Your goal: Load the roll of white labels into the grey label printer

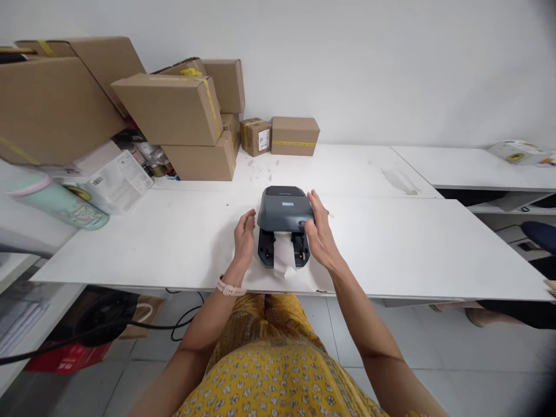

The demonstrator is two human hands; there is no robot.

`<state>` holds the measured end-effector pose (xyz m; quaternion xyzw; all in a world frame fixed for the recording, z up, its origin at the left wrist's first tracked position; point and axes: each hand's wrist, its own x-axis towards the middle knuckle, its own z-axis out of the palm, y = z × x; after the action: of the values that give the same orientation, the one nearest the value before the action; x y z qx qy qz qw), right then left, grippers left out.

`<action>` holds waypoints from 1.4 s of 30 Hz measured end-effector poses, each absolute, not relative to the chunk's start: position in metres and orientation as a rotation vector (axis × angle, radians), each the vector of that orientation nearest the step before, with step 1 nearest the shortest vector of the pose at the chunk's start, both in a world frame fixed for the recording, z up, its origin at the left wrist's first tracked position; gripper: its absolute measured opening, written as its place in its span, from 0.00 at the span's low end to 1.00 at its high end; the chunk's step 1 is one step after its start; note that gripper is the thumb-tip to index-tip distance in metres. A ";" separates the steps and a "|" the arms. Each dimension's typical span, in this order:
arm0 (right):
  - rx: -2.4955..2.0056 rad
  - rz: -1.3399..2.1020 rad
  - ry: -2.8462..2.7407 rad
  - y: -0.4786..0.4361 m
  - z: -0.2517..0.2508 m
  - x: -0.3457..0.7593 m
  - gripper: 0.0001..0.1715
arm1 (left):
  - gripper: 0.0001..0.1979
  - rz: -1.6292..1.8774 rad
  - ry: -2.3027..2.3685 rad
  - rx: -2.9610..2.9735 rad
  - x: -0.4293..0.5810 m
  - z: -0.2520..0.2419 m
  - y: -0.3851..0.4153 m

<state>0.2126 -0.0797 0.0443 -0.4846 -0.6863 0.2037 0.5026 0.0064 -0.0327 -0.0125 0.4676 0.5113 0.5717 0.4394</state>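
Between your loosely curved, empty left hand [244, 238] and your spread right hand [320, 234], against its side, sits the dark printer [283, 225], whose loose paper strip [284, 255] could crease if the raised lid [278, 209] dropped on it askew

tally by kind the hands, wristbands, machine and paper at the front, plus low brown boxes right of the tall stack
Bare hands, left hand and right hand: 2
Pale pink wristband: 1
Dark grey plastic machine: 1
White paper strip: 1
Brown cardboard boxes with yellow tape: 2
Total: 7
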 end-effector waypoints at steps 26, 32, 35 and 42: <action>-1.107 0.458 -2.238 0.006 0.052 0.213 0.17 | 0.31 1.001 1.611 1.506 0.021 0.002 -0.015; -1.142 0.719 -2.793 0.032 0.042 0.202 0.23 | 0.31 0.824 1.690 1.654 0.020 0.010 -0.018; -1.245 0.730 -2.885 0.036 0.045 0.200 0.31 | 0.32 0.792 1.709 1.665 0.019 0.012 -0.020; -1.194 0.682 -3.009 0.028 0.034 0.202 0.52 | 0.33 0.761 1.688 1.714 0.015 0.008 -0.017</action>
<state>0.2020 0.0283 0.0339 -0.3598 -0.9064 0.2054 -0.0831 0.0153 -0.0166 0.0080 0.6471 0.6374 0.2873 0.3042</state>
